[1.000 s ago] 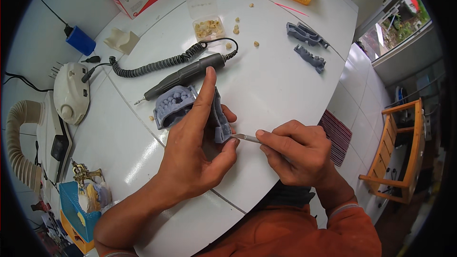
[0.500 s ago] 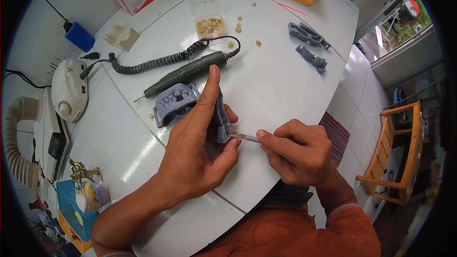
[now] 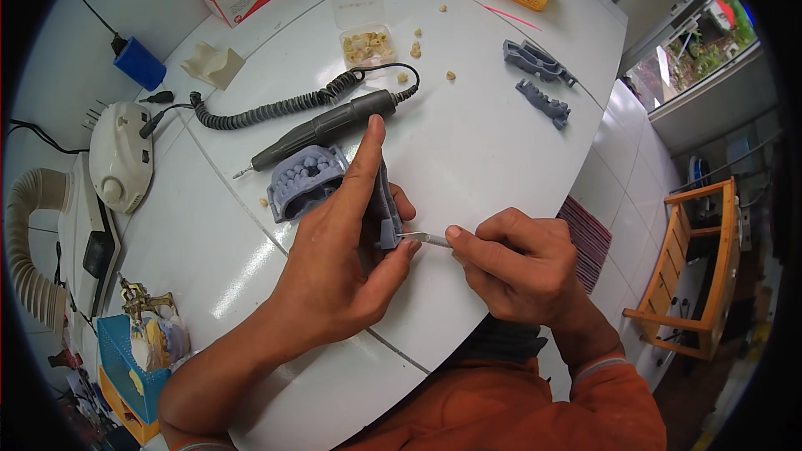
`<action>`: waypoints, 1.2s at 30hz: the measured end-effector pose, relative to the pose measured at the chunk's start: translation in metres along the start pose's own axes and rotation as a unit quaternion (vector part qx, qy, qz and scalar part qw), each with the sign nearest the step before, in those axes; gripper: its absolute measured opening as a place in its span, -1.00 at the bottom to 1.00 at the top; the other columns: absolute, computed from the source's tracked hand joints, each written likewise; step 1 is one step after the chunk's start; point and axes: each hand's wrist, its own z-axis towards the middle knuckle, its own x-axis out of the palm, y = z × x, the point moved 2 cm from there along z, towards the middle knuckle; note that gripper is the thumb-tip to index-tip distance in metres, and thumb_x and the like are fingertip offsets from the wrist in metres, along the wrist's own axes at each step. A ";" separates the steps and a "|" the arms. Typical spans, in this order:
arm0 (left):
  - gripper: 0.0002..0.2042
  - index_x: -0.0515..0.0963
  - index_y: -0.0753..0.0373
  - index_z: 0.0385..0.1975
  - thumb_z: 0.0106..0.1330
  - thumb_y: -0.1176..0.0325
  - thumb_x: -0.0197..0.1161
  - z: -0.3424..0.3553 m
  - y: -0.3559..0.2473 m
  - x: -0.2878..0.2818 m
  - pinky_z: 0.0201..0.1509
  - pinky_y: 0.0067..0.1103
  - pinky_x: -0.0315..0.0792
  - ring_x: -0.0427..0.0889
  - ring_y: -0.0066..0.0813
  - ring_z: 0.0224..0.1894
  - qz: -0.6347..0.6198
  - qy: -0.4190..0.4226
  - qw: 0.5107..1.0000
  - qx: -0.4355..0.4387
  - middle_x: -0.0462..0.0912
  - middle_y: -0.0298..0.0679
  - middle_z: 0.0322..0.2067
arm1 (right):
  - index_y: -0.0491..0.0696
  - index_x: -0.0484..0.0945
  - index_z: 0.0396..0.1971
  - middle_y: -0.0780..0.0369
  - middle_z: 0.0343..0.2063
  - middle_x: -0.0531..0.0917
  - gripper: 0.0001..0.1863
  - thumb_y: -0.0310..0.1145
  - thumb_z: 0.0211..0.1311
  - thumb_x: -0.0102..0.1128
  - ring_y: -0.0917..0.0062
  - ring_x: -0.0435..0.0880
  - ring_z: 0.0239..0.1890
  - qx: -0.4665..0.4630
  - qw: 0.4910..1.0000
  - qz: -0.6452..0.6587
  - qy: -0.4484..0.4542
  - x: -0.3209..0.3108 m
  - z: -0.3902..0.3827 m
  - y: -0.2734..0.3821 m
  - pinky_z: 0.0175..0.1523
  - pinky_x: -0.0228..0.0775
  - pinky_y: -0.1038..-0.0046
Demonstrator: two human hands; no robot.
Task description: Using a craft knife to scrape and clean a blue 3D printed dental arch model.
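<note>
Left hand (image 3: pixel 347 263) wrapped around a grey dental model (image 3: pixel 386 205), index finger stretched along its upper edge, thumb pressed against its lower end, the piece lifted just above the white table (image 3: pixel 468 150). Right hand (image 3: pixel 518 263) pinched shut on a thin metal blade (image 3: pixel 424 239), tip touching the lower corner of the model beside the left thumb. Barely any shift from a second ago: same clasp, same pinch, blade at the same corner, only the view drifted a little, so likely a slow scraping or trimming at one spot, not yet finished. Second grey model (image 3: pixel 305 182) lying on the table just past the left fingers, touching or nearly touching a grey handpiece (image 3: pixel 330 128) with a coiled cord. Two more grey pieces (image 3: pixel 539 79) well apart, farther across the table.
</note>
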 end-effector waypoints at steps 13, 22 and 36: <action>-0.07 -0.03 0.23 0.70 0.35 0.64 0.32 0.000 -0.005 0.000 0.12 -0.48 0.53 0.65 -0.41 -0.05 0.009 0.007 1.000 0.002 0.62 -0.17 -0.12 | -0.13 0.83 -0.10 0.31 -0.44 0.63 -0.66 -0.61 0.05 0.53 0.65 0.61 -0.63 -0.008 1.000 0.002 0.005 -0.001 0.001 0.000 -0.57 0.44 0.53; -0.13 0.03 0.25 0.67 0.39 0.64 0.31 0.002 -0.008 -0.003 0.09 -0.55 0.50 0.62 -0.47 -0.06 -0.028 0.027 0.998 -0.047 0.60 -0.20 -0.11 | -0.15 0.82 -0.09 0.30 -0.43 0.64 -0.66 -0.60 0.06 0.54 0.65 0.63 -0.61 -0.005 1.000 -0.005 0.011 -0.001 0.001 0.001 -0.56 0.46 0.52; -0.14 0.01 0.27 0.65 0.36 0.65 0.27 0.005 -0.011 -0.004 -0.09 -0.43 0.55 0.68 -0.28 -0.19 -0.003 0.041 0.998 -0.045 0.63 -0.10 -0.15 | -0.14 0.82 -0.08 0.31 -0.43 0.63 -0.67 -0.57 0.08 0.55 0.66 0.63 -0.61 -0.014 1.000 -0.003 0.005 0.001 0.000 -0.001 -0.57 0.44 0.52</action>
